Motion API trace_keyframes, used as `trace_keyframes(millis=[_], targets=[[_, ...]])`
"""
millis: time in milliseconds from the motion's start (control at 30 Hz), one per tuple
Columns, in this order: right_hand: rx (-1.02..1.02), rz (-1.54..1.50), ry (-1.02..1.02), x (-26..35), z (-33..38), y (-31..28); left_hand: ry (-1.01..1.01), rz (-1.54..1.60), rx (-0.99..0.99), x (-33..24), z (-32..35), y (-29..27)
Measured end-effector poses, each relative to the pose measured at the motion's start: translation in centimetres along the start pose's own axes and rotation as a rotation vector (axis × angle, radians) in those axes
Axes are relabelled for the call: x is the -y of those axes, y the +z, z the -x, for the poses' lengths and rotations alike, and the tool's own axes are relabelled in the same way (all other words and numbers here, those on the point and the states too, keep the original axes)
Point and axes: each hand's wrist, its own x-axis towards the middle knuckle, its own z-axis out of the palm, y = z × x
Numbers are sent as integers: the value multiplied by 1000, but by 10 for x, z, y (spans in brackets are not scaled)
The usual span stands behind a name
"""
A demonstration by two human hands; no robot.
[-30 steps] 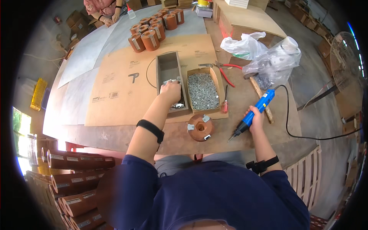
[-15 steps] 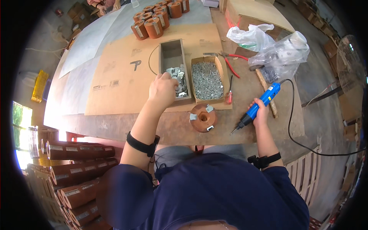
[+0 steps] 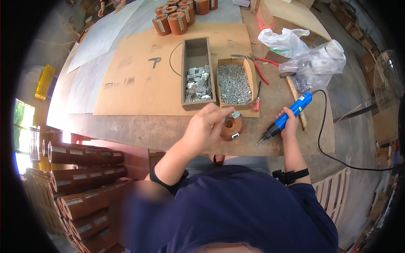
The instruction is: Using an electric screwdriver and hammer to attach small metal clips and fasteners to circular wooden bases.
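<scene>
A brown cylinder (image 3: 238, 128) with a hole in its centre stands at the table's near edge, small metal plates on its top. My left hand (image 3: 205, 128) is over its left side, fingers bent together; anything pinched between them is hidden. One silvery plate (image 3: 236, 114) shows just beyond the fingertips. My right hand (image 3: 290, 123) is wrapped round a blue electric screwdriver (image 3: 300, 104), its bit pointing down and left toward the tabletop. Behind the cylinder are a grey tray (image 3: 184, 76) with metal plates (image 3: 198, 84) and a cardboard box (image 3: 255, 86) of screws (image 3: 234, 84).
Red-handled pliers (image 3: 261, 74), a small screwdriver (image 3: 257, 103) and a wooden stick (image 3: 292, 86) lie right of the box. Plastic bags (image 3: 314, 59) sit behind them. Several brown cylinders (image 3: 177, 23) stand far back; long brown rolls (image 3: 84, 173) are stacked left. A black cord (image 3: 322, 139) trails right.
My left hand has come out of the tray of metal plates and moved near and right to the brown cylinder. My right hand still holds the electric screwdriver in nearly the same place.
</scene>
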Motion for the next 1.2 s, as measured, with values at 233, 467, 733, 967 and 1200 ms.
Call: trace_keyframes(millis=[233,467,733,967,1200], targets=[[-1,-8,-2,0,1,1,97,-154,-32,-10,15,23],[-12,-12,6,-1,0,0,94,-285,23,-15,21,26],[-9,5,-3,-1,-1,0,78,-365,-103,-13,32,37],[-8,-9,2,-2,-1,0,-6,-319,-201,-10,36,46],[-15,-17,21,-2,-3,-2,18,-77,-94,11,34,40]])
